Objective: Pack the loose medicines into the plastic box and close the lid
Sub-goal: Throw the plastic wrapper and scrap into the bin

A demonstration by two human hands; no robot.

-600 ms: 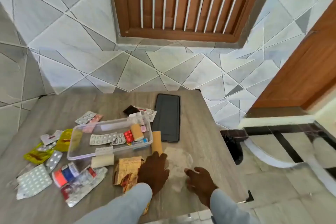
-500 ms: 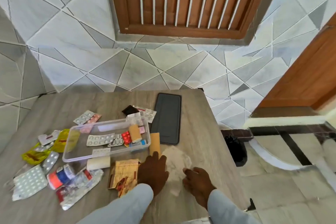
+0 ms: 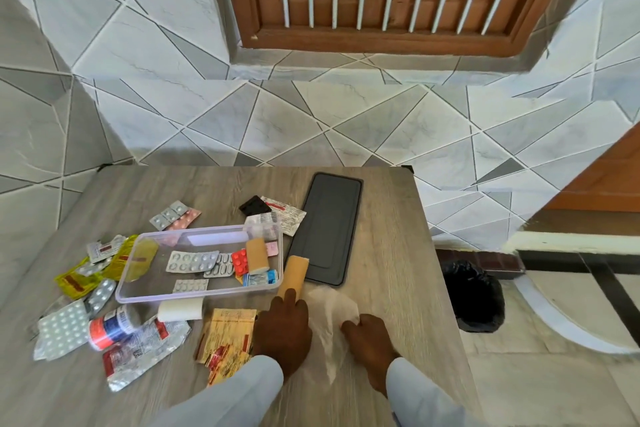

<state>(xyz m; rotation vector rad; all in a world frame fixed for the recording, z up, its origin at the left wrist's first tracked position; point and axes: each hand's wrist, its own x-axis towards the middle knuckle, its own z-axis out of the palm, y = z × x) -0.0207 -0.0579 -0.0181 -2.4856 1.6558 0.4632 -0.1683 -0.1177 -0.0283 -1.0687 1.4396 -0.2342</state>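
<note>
- The wooden table ends at the tiled wall on its far side, and its right edge drops to the floor, where a black bag sits.
- The far left part of the table top is bare; the near right corner is also free.
- The clear plastic box stands open at the left of the middle, with blister strips, a red strip and a tan roll inside it.
- The dark lid lies flat just right of the box, and a second tan roll lies between them.
- Loose medicines lie around the box: silver strips and yellow sachets on the left, a small bottle and a white roll in front.
- A thin clear plastic sheet on the table is hard to see against the wood.
- The left hand lies palm down with one finger touching the near end of the tan roll; the other fingers are curled.
- It covers part of a yellow printed packet.
- The right hand rests on the sheet, fingers bent, pinching its edge.
- Both sleeves are cut off by the lower border.
</note>
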